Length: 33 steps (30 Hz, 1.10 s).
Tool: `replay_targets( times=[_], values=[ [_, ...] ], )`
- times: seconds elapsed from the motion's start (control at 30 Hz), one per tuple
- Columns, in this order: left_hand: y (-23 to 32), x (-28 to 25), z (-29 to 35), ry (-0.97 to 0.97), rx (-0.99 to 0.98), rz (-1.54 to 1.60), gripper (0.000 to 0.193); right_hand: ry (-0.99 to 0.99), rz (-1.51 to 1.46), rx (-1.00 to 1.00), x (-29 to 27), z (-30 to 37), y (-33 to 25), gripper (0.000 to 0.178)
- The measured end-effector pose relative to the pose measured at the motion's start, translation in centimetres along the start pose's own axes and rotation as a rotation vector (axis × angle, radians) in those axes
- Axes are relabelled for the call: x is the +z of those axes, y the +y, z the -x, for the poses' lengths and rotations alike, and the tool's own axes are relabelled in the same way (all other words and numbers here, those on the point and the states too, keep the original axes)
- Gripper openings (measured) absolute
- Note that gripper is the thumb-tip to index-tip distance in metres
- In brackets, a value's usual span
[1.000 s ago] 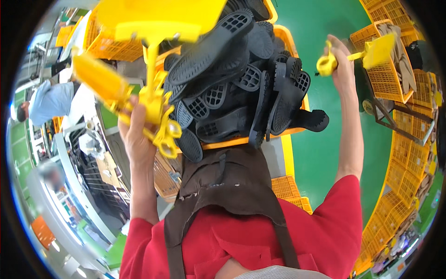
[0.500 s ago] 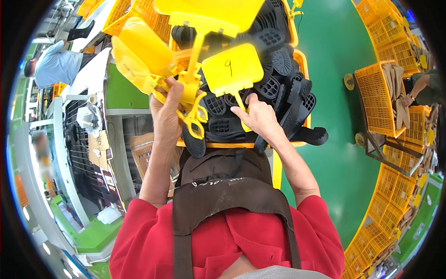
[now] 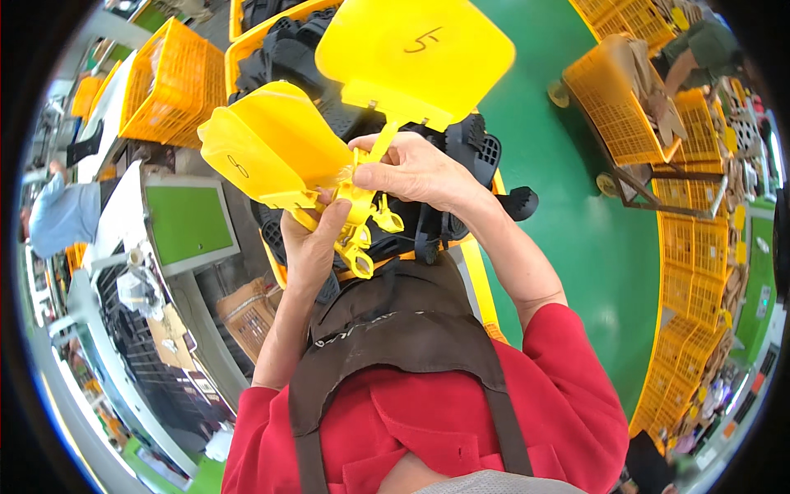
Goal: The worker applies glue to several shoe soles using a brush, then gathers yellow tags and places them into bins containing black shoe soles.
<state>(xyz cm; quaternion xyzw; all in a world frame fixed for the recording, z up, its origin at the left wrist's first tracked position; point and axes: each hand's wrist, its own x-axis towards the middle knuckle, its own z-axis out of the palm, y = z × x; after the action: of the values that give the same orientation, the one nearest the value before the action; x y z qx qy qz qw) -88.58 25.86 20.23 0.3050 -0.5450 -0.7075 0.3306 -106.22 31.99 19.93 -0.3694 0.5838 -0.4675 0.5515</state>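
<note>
your left hand (image 3: 309, 247) is gripping yellow tags (image 3: 284, 148), your right hand (image 3: 418, 174) pinching one's stem. they are partly hiding black soles (image 3: 288, 53) in an orange crate (image 3: 231, 70).

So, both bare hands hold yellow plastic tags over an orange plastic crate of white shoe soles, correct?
Not white: the head view shows black shoe soles in the orange plastic crate; left hand and right hand do hold yellow plastic tags.

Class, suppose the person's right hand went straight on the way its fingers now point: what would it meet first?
Most likely, the right hand would first meet the yellow tags gathered in the left hand, though depth is unclear.
</note>
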Motion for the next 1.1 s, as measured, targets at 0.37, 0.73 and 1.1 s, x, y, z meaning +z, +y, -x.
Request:
replay_targets(
  times=[0.37, 0.73, 1.1],
  values=[
    [-0.8, 2.1, -1.9, -0.3, -0.083, -0.173, 0.012, 0.055, -0.332, 0.1, -3.1, 2.2, 0.0, 0.041],
    [3.1, -2.3, -2.1, -0.027, 0.04, -0.09, 0.031, 0.809, 0.087, 0.207, -23.3, -1.3, 10.3, 0.042],
    [1.3, -8.7, 0.4, 0.285, -0.063, 0.097, 0.021, 0.928, 0.316, 0.46, -25.3, -8.0, 20.5, 0.068]
  ],
)
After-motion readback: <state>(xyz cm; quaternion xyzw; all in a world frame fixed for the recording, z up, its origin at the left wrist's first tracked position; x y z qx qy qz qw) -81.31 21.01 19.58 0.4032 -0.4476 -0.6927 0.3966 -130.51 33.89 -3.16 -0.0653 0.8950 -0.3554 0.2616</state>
